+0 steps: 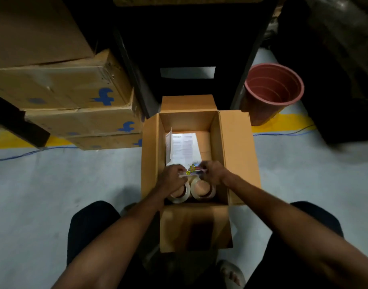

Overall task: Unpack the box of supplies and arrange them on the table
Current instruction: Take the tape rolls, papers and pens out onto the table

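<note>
Cardboard cartons (70,97) stack left of the open box (237,147), a red pot (272,90) right. Inside, both hands, left (172,177) and right (212,172), pinch a small packet (192,171) above two tape rolls (202,189), beside papers (184,148).

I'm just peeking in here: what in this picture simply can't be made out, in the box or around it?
- Small packet, head view: motion blur; its contents are unreadable.
- Printed sheet: text too small.
- Tape rolls: partly covered by the left hand and right hand.
- Box floor under the sheet: hidden.
- The table: dark shapes behind the box, unclear.
- Stacked cartons: cut off by the left edge.
</note>
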The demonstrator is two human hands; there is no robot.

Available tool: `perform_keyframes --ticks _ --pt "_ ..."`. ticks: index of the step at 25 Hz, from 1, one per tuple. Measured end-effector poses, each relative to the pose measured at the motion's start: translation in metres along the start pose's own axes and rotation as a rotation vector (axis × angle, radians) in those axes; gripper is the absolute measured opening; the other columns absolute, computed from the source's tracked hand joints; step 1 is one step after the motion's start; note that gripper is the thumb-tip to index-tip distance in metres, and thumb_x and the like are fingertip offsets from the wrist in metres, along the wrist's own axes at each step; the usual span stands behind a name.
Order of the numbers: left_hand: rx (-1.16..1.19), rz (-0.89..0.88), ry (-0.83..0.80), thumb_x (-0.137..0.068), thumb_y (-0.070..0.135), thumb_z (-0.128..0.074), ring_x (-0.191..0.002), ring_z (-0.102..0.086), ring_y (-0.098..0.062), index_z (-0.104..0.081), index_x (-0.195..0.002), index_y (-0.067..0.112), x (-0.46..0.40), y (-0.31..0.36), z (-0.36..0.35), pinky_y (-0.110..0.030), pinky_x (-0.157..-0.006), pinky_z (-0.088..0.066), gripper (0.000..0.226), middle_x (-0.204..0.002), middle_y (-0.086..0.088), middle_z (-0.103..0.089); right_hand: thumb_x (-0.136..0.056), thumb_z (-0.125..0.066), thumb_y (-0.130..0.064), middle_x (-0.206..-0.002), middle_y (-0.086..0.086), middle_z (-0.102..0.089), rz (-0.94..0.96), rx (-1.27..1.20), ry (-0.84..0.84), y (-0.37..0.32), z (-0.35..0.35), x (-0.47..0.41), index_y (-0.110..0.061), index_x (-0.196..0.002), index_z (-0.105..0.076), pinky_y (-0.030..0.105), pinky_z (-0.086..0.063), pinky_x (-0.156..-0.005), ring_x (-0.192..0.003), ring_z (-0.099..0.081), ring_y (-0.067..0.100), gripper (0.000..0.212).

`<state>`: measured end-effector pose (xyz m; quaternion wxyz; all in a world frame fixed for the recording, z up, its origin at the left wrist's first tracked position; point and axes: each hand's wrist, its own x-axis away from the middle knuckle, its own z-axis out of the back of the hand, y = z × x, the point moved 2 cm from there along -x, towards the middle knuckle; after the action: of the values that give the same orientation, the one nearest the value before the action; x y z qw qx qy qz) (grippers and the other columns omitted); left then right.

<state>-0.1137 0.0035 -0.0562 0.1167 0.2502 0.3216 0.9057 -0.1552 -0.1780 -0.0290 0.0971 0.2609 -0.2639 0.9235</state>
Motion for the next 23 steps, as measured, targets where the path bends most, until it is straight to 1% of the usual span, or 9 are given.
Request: perform_keyframes --ticks 1,4,6,10,13,15,18,20,23 --pt "-0.014 -0.03 0.016 -0.074 0.016 -0.077 -0.089 -0.066 -0.016 -0.073 -0.104 0.019 -0.008 0.0 0.001 -0.023 -0.08 -0.051 0.031 -0.098 0.002 -0.071 -0.091 -0.068 -0.018 -0.131 0.015 -0.063 0.01 -0.017 0.028 0.001 0.005 -0.007 -0.006 -0.132 -0.06 0.022 -0.04 -0.093 -0.119 -0.061 0.027 0.043" --pt "-0.021 -0.064 0.046 -0.073 0.019 -0.081 -0.083 -0.065 -0.015 -0.072 -0.103 0.02 -0.024 -0.005 0.001 -0.029 -0.078 -0.055 0.031 -0.094 0.002 -0.07 -0.091 -0.068 -0.019 -0.13 0.012 -0.063 0.018 -0.071 0.1 0.005 0.015 -0.026 -0.008 -0.131 -0.06 0.026 -0.043 -0.096 -0.117 -0.061 0.025 0.043" --pt "-0.067 -0.051 0.047 -0.072 0.022 -0.081 -0.086 -0.065 -0.016 -0.071 -0.103 0.02 -0.023 -0.01 -0.003 -0.028 -0.078 -0.053 0.032 -0.095 0.001 -0.07 -0.091 -0.068 -0.02 -0.132 0.012 -0.062 -0.002 -0.043 0.119 0.009 0.011 -0.03 -0.009 -0.132 -0.06 0.028 -0.043 -0.1 -0.12 -0.06 0.024 0.043" --pt "-0.152 0.029 -0.017 -0.072 0.024 -0.08 -0.1 -0.065 -0.023 -0.069 -0.111 0.018 -0.02 -0.017 -0.015 -0.025 -0.078 -0.046 0.041 -0.105 -0.005 -0.07 -0.093 -0.065 -0.023 -0.143 0.013 -0.053 -0.046 0.03 0.059 0.012 -0.006 -0.031 -0.009 -0.137 -0.054 0.03 -0.037 -0.107 -0.131 -0.05 0.027 0.048" --pt "-0.244 0.05 -0.067 -0.071 0.027 -0.08 -0.114 -0.058 -0.031 -0.061 -0.123 0.016 -0.022 -0.025 -0.025 -0.032 -0.087 -0.047 0.056 -0.121 -0.014 -0.062 -0.093 -0.064 -0.023 -0.148 0.013 -0.047 -0.075 0.024 0.051 0.013 -0.008 -0.033 -0.009 -0.14 -0.051 0.03 -0.034 -0.109 -0.136 -0.045 0.028 0.05" --pt "-0.333 0.038 -0.097 -0.075 0.029 -0.076 -0.119 -0.053 -0.036 -0.053 -0.131 0.014 -0.019 -0.029 -0.03 -0.036 -0.093 -0.045 0.063 -0.126 -0.019 -0.053 -0.094 -0.062 -0.024 -0.149 0.014 -0.046 -0.087 0.038 0.071 0.013 -0.011 -0.039 -0.007 -0.141 -0.05 0.03 -0.035 -0.109 -0.137 -0.043 0.029 0.051" --pt "-0.401 0.04 -0.096 -0.077 0.037 -0.07 -0.127 -0.044 -0.038 -0.042 -0.139 0.015 -0.014 -0.034 -0.043 -0.039 -0.106 -0.038 0.072 -0.133 -0.019 -0.043 -0.096 -0.059 -0.025 -0.143 0.02 -0.051 -0.122 0.067 0.085 0.016 -0.027 -0.043 0.0 -0.137 -0.05 0.034 -0.041 -0.104 -0.131 -0.05 0.033 0.049" --pt "-0.452 0.02 -0.081 -0.08 0.039 -0.063 -0.132 -0.038 -0.039 -0.035 -0.145 0.015 -0.007 -0.037 -0.052 -0.042 -0.114 -0.03 0.075 -0.138 -0.018 -0.038 -0.093 -0.063 -0.023 -0.136 0.02 -0.057 -0.147 0.13 0.041 0.018 -0.042 -0.046 0.0 -0.132 -0.054 0.035 -0.046 -0.098 -0.124 -0.056 0.034 0.046" --pt "-0.506 -0.022 -0.048 -0.084 0.037 -0.052 -0.13 -0.039 -0.04 -0.034 -0.146 0.012 -0.009 -0.046 -0.06 -0.041 -0.114 -0.028 0.07 -0.139 -0.018 -0.036 -0.089 -0.068 -0.017 -0.131 0.018 -0.06 -0.155 0.131 -0.006 0.027 -0.061 -0.055 -0.001 -0.131 -0.055 0.036 -0.049 -0.094 -0.12 -0.059 0.034 0.046"
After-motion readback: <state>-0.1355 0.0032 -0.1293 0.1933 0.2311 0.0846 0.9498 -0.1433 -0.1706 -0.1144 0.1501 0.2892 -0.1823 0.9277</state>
